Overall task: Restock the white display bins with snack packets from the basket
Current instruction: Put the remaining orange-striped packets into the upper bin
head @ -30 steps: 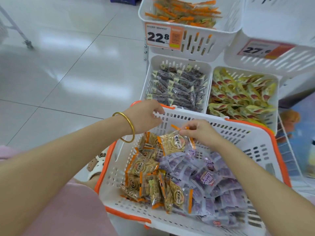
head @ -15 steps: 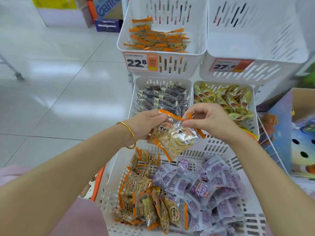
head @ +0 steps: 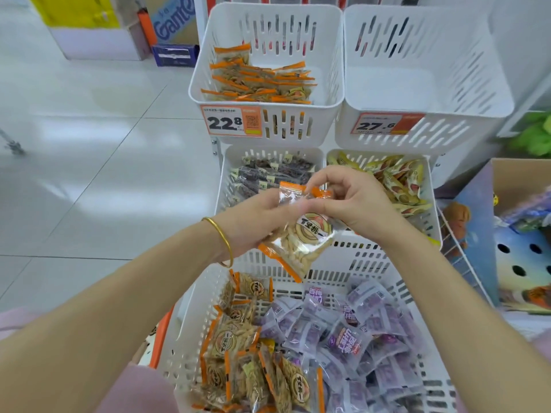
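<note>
We hold the orange-edged packet between both hands, left hand gripping its side, right hand pinching its top edge. It hangs over the basket far wall; beyond our hands, a partly filled bin has room.

A single wide-angle camera sits on my head and faces forward and down. My forearms enter from the two lower corners and meet at frame centre. There my left hand and right hand are close to the lens, with the orange-edged packet between them. The basket fills the near, lower part of the view, directly below the camera, and the bottom border cuts off its near end. The white display bins stand farther off in two tiers, seen from above and in front. The tiled floor occupies the far left. A cardboard box sits at the right edge.
</note>
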The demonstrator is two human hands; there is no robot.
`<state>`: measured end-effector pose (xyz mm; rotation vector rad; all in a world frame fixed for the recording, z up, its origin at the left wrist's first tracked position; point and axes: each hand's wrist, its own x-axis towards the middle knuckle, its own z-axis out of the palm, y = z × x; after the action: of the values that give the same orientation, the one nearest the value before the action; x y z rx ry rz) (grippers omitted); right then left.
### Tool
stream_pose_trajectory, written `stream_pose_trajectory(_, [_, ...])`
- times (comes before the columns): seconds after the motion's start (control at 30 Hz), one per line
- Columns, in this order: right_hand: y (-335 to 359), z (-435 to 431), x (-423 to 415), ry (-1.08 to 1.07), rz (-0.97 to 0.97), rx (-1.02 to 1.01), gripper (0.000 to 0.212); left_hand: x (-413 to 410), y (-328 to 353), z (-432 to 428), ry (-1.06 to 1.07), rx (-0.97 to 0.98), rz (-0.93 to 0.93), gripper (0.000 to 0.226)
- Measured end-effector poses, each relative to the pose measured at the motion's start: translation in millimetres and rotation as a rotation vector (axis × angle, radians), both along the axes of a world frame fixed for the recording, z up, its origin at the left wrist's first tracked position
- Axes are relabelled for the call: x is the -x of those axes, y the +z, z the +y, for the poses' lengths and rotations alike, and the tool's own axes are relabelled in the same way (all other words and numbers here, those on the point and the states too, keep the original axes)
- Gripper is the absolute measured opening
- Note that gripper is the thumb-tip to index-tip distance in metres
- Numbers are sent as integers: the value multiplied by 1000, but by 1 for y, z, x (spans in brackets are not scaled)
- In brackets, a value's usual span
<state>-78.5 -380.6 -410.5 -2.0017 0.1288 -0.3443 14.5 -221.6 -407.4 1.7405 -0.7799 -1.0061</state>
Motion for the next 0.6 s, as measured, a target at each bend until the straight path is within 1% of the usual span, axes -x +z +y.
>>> stream_pose_trajectory(0.03, [0,1,-2,-20,-23,-9,17,2,1,0,-61,29,-51,34])
stream_pose_trajectory(0.07, [0,2,-3,-50,-43,-11,19,3,-1,-1,-86,33,-93,44])
stream_pose_trajectory(0.13, [6,1,-10,-94,-43,-6,26,-1,-2,-4,-70,62,-190,68])
stream_pose_trajectory(0.17, [12,-1,-13,-88,-14,5,29,-5,0,-5,-59,108,-236,77])
stream_pose_trajectory(0.2, [20,-5,-16,-50,31,9,31,-11,4,-7,-32,172,-264,81])
stream_pose_trajectory(0.27, [40,-14,-25,66,116,-61,34,-26,21,-10,44,293,-260,77])
stream_pose_trajectory(0.33, [59,-25,-40,142,134,-126,41,-43,39,-17,73,389,-338,77])
stream_pose_trajectory(0.4, [79,-36,-63,163,125,-89,43,-62,53,-27,101,429,-472,81])
stream_pose_trajectory(0.47, [100,-45,-89,139,103,-28,37,-88,63,-41,134,461,-576,77])
stream_pose_trajectory(0.53, [119,-57,-120,48,50,21,28,-119,68,-57,203,412,-684,80])
stream_pose_trajectory(0.57, [127,-64,-137,-21,5,58,23,-137,70,-63,249,341,-778,84])
stream_pose_trajectory(0.6, [133,-72,-156,-100,-52,116,20,-155,72,-68,298,250,-897,83])
